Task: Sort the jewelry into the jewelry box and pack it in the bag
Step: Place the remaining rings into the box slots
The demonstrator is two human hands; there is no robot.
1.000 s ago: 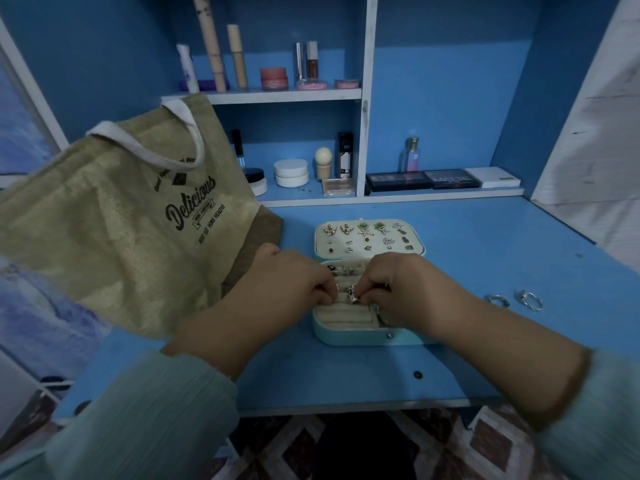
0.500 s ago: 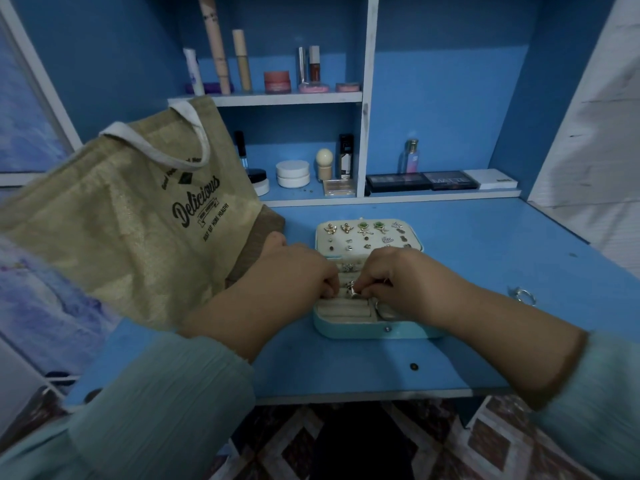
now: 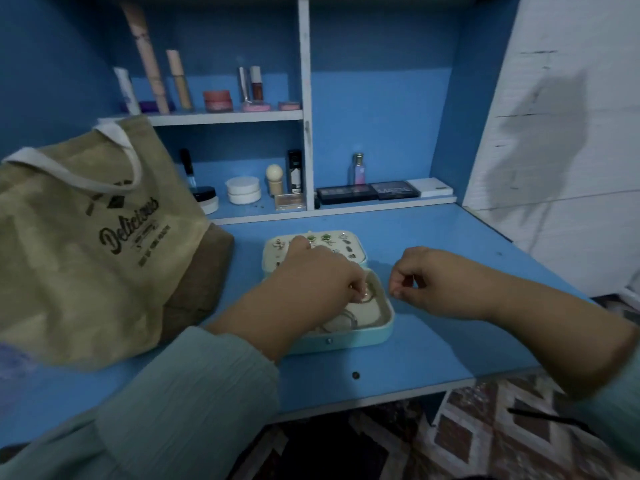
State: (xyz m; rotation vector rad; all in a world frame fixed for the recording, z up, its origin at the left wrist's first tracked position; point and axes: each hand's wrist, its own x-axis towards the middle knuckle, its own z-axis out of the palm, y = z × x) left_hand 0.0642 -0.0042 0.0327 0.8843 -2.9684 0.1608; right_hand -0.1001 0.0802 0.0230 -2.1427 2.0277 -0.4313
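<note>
Pale-blue jewelry box (image 3: 360, 336) lies open on the blue desk (image 3: 433, 341), lid back with earrings (image 3: 325, 238) pinned inside. Left hand (image 3: 311, 275) reaches into the tray, fingertips pinching a ring (image 3: 364, 295). Right hand (image 3: 426, 278) hovers beside the box, fingers curled, holding nothing visible. Burlap bag (image 3: 86, 237) stands left.

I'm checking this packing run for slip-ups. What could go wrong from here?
1. The left hand works a ring inside the open jewelry box; its wrist could brush the earrings pinned in the lid.
2. The tote bag slumps beside the box, so packing may need two hands.
</note>
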